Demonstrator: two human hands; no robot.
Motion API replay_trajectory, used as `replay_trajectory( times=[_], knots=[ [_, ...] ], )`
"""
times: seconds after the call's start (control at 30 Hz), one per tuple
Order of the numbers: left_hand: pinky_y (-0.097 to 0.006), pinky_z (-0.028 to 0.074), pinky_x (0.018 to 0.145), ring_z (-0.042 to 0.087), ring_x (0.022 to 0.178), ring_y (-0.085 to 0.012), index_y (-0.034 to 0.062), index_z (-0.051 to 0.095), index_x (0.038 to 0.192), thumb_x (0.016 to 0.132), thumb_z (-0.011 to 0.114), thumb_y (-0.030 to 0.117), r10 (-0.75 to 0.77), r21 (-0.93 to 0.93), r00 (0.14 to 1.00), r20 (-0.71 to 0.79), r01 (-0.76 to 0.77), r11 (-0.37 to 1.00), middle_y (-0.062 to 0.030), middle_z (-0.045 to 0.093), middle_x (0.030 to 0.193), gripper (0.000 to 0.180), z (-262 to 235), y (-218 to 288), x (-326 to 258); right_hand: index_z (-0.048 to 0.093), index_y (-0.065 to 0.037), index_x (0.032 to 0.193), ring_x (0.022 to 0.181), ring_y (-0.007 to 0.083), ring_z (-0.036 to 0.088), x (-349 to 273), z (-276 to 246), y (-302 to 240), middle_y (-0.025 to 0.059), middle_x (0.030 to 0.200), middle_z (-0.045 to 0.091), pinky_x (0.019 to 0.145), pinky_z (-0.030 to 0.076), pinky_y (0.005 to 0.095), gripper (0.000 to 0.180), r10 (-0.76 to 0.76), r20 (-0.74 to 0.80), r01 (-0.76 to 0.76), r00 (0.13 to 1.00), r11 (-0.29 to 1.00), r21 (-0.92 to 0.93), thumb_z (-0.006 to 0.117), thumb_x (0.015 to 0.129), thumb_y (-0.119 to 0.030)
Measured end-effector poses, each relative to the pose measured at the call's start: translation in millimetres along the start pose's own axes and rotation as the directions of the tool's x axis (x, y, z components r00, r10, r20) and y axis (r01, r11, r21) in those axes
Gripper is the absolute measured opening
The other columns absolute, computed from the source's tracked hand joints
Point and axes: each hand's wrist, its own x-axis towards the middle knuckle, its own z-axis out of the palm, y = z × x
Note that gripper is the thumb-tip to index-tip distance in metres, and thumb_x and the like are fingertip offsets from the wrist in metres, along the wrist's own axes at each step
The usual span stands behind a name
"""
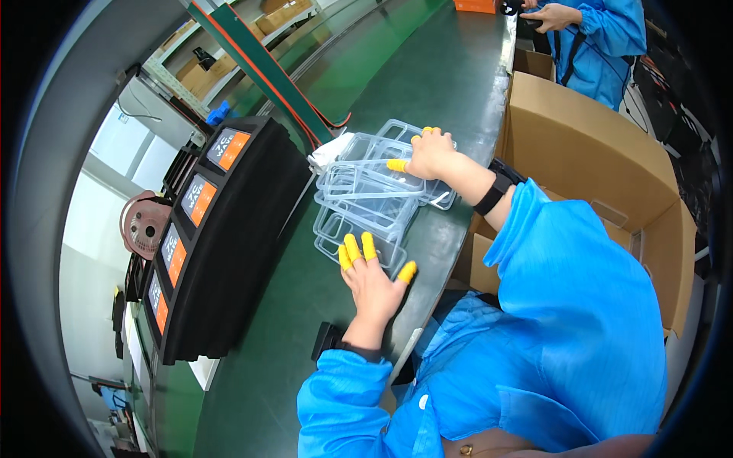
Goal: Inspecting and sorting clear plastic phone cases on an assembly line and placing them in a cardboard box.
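Several clear plastic trays (366, 179) with rounded corners lie in a loose, overlapping pile on the green work surface. My left hand (372, 286) is at the near end of the pile, fingers spread, fingertips over the edge of the lowest trays. Across the far right end of the pile reaches my right hand (433, 155), thumb apart from the fingers and touching the trays. Yellow finger cots cover the thumb and several fingertips of both hands. Neither hand visibly lifts a tray. Black bands circle both wrists.
Left of the pile stands a black rack (252, 229) with orange-and-dark labelled panels. A green upright frame (263, 72) rises behind it. On my right is a large open cardboard box (595, 130). A co-worker in blue (603, 46) stands beyond it, near an orange bin (475, 5).
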Motion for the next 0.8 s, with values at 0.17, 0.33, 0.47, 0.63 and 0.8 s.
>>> replay_trajectory(
  times=[0.17,0.33,0.47,0.63,0.8],
  knots=[
    [-0.047,0.011,0.099,0.014,0.121,-0.0405,-0.0024,0.026,0.125,0.068,0.063,0.038,-0.009,-0.001,1.0,-0.02,0.009,1.0,-0.0246,0.018,0.131,0.079,7,-3,-1,0.045,0.001,0.115,0.112,0.0301,0.038,10,-6,20,0.0186,0.118,0.042,0.09,0.032,0.0432,0.074,-0.161,-0.234,0.205,0.959,0.963,0.174,0.045,0.073,-0.059],
    [-0.045,0.014,0.099,0.015,0.121,-0.0406,-0.0032,0.024,0.126,0.071,0.062,0.033,-0.045,0.025,0.998,-0.052,0.046,0.999,-0.025,0.017,0.131,0.076,5,3,-2,0.053,-0.006,0.106,0.101,0.0288,0.046,4,-47,-37,0.0137,0.104,0.052,0.085,0.039,0.0372,0.04,-0.52,-0.398,0.605,0.756,0.787,0.123,0.055,0.075,-0.031],
    [-0.046,0.013,0.099,0.015,0.121,-0.0409,-0.0036,0.024,0.126,0.071,0.061,0.038,-0.075,0.053,0.997,-0.017,0.076,0.996,-0.0253,0.018,0.131,0.078,4,6,-4,0.057,-0.007,0.095,0.093,0.0277,0.051,55,-26,-92,0.0105,0.091,0.056,0.076,0.045,0.0374,0.029,-0.723,-0.357,0.757,0.591,0.651,-0.065,0.053,0.075,-0.028],
    [-0.05,0.021,0.095,0.022,0.119,-0.0396,0.001,0.034,0.122,0.066,0.064,0.038,-0.047,0.04,0.998,-0.053,0.049,0.998,-0.023,0.027,0.127,0.074,-2,3,-5,0.053,-0.011,0.107,0.095,0.0254,0.053,78,-6,-138,0.0112,0.103,0.055,0.081,0.042,0.0375,0.033,-0.844,0.193,0.866,0.501,0.488,-0.111,0.052,0.074,-0.016],
    [-0.053,0.02,0.093,0.019,0.121,-0.0391,0.0012,0.032,0.124,0.065,0.063,0.038,-0.031,-0.056,1.0,-0.007,0.03,0.998,-0.0234,0.025,0.129,0.077,14,10,1,0.062,-0.005,0.081,0.08,0.0243,0.057,80,-34,-116,0.0112,0.084,0.061,0.07,0.044,0.0358,0.018,-0.72,0.208,0.734,0.662,0.679,0.017,0.062,0.068,-0.018]
  ],
)
